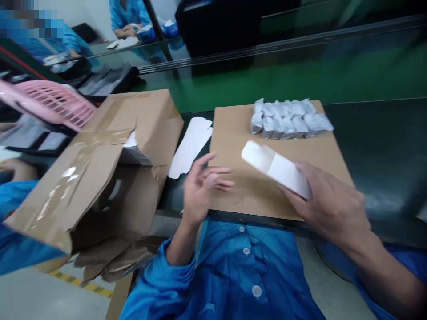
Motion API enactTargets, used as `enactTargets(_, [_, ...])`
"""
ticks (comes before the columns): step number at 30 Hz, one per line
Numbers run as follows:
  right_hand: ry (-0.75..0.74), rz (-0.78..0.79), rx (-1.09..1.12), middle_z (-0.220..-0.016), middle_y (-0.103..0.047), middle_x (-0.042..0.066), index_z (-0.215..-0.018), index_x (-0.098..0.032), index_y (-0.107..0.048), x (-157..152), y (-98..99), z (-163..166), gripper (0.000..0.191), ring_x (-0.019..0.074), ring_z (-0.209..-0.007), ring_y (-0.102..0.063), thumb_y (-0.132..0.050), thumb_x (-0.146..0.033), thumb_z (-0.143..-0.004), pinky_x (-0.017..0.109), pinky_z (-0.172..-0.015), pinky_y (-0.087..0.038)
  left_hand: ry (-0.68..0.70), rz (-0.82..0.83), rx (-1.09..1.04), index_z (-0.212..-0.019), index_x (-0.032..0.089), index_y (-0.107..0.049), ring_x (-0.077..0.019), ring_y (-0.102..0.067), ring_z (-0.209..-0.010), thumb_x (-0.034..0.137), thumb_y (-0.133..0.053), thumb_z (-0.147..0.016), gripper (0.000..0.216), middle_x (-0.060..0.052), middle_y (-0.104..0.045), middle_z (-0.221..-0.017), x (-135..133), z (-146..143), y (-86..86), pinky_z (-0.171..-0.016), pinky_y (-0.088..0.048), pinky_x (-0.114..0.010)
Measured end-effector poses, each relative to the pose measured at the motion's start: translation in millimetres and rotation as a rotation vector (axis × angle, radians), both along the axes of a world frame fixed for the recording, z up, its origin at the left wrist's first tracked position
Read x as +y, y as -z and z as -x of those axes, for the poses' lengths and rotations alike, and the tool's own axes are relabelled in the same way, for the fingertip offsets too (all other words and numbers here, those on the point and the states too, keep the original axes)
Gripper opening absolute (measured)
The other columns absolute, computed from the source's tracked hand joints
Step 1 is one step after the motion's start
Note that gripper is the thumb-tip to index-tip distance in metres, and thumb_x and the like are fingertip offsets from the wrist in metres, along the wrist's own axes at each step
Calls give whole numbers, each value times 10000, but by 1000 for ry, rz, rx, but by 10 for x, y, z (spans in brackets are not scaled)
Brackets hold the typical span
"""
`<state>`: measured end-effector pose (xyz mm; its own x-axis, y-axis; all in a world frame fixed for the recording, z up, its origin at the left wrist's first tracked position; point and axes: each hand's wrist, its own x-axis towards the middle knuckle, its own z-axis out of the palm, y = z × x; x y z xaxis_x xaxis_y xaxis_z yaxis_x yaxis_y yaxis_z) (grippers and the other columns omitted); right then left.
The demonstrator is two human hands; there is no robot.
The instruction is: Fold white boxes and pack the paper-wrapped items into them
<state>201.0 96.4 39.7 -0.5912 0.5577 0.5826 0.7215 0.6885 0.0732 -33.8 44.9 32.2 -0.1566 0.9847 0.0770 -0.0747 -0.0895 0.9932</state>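
My right hand (pixel 328 200) is wrapped round a small white box (pixel 288 175), held tilted above a flat sheet of cardboard (pixel 240 191). The box's near-left end looks open, with a flap standing out. My left hand (pixel 202 189) hovers over the cardboard's left edge, fingers spread and holding nothing. Two rows of small items in whitish wrapping (pixel 288 120) lie at the back of the cardboard. Left of it, flat white carton blanks (pixel 190 146) rest on the dark bench.
A large torn carton (pixel 150 115) stands at left, its side open. Behind it are a pink plastic basket (pixel 58 100) and dark trays (pixel 110 80). A neighbour's blue sleeve (pixel 20 240) reaches in at far left. Other people in blue sit across the green bench (pixel 350 75).
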Motion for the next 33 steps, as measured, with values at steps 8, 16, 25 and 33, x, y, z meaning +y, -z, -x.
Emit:
enactTargets(8, [-178,283,188,-1311,-622,232,-1414,-34,-421,-419,209,502,554,312,-1191,-619,-540,-340,-967,425,-932,-560,-402,-121,358,-1486,269,-338,-283,-544,-1292,479,-758,-771,855,-133,-451,-1498,-119,-443,225,-1013,-520,-396])
enactTargets(16, [-461,812,668,-1032,-645,75,-1239,-181,-649,-98,-141,440,341,160,-921,-617,-635,-325,-931,306,-801,-541,-331,-290,476,-1225,225,-548,-162,-669,-862,369,-793,-715,583,-52,-614,-1112,-92,-258,158,-671,-556,-254])
enactTargets(25, [-335,1201,1116,-812,-648,12,-900,-163,-686,220,-229,471,296,97,-664,-585,-585,-438,-942,231,-596,-479,-48,-249,675,-1039,222,-593,-138,-644,-740,288,-722,-783,295,-9,-621,-946,-138,-159,52,-614,-511,-244])
enactTargets(33, [-422,1400,940,-781,-643,-10,-803,-147,-657,207,-265,577,285,95,-714,-549,-817,-373,-737,221,-637,-436,-38,-341,815,-1191,215,-460,-192,-658,-931,283,-681,-803,452,-59,-609,-1086,-98,-201,86,-728,-550,-300])
